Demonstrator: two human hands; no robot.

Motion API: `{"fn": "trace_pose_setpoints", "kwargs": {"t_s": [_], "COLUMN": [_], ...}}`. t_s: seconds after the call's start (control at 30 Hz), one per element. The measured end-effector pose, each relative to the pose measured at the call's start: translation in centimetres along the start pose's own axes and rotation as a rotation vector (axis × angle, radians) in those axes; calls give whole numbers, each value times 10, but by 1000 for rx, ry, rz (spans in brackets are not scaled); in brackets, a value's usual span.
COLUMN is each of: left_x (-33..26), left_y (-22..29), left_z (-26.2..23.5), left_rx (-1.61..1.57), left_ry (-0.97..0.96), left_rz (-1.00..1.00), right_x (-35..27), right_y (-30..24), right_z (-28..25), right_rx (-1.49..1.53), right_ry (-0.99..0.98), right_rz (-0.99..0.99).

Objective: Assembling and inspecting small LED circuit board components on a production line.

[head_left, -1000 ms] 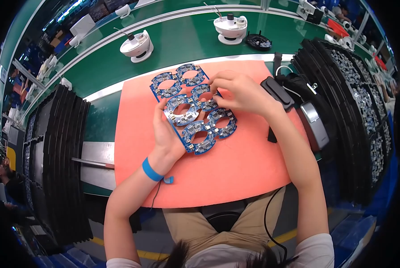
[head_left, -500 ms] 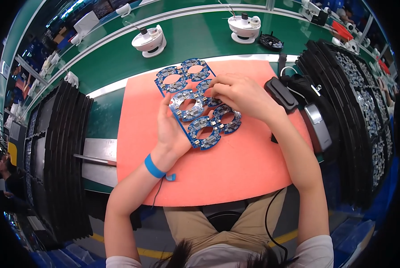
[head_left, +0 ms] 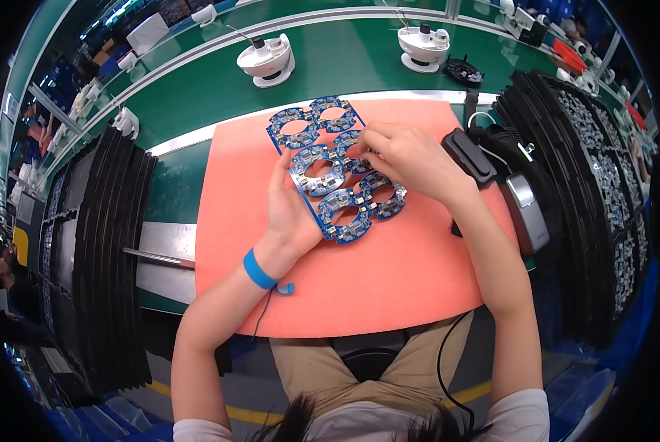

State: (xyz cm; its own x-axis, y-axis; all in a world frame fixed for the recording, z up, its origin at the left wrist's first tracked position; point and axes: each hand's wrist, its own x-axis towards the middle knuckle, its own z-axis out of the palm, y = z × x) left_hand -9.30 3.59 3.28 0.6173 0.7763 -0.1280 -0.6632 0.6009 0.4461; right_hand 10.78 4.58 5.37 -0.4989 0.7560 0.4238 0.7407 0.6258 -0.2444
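Note:
A blue circuit board panel [head_left: 337, 197], made of several joined ring-shaped boards with round holes, is tilted above the pink mat [head_left: 389, 280]. My left hand [head_left: 289, 210] grips its left edge, palm beneath and thumb along the side. A blue strap [head_left: 258, 271] with a thin cord circles my left wrist. My right hand [head_left: 415, 158] is at the panel's right side, thumb and fingers pinched on the middle ring's edge. Its fingertips partly cover that ring, so whether they also hold something small is hidden.
Stacked black trays stand at left [head_left: 109, 258] and at right [head_left: 573, 221], the right ones holding boards. White domed devices [head_left: 267, 62] sit on the green work surface [head_left: 337, 55]. Beside my right forearm lie a black box-shaped device [head_left: 468, 156] and a silver-and-black device [head_left: 525, 210].
The view has shifted slightly, so the background sits differently. My left hand still holds the panel; my right fingers are curled a little more at the middle ring.

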Motion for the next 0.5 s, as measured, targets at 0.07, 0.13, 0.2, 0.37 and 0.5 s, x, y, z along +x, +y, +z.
{"fn": "trace_pose_setpoints", "kwargs": {"t_s": [0.07,0.13,0.2,0.37,0.5], "left_x": [-1,-1,-1,0,1], "left_y": [1,1,-1,-1,-3], "left_z": [0,-2,1,-6,-4], "left_rx": [4,13,4,11,12], "left_ry": [-10,7,19,5,37], "left_rz": [-22,3,18,19,-5], "right_x": [1,2,4,6,6], "right_y": [-3,-6,-9,-9,-13], "right_z": [-1,1,7,21,22], "right_rx": [19,39,36,-93,-110], "right_ry": [10,18,228,285,285], "right_rz": [58,115,-120,-265,-242]}}
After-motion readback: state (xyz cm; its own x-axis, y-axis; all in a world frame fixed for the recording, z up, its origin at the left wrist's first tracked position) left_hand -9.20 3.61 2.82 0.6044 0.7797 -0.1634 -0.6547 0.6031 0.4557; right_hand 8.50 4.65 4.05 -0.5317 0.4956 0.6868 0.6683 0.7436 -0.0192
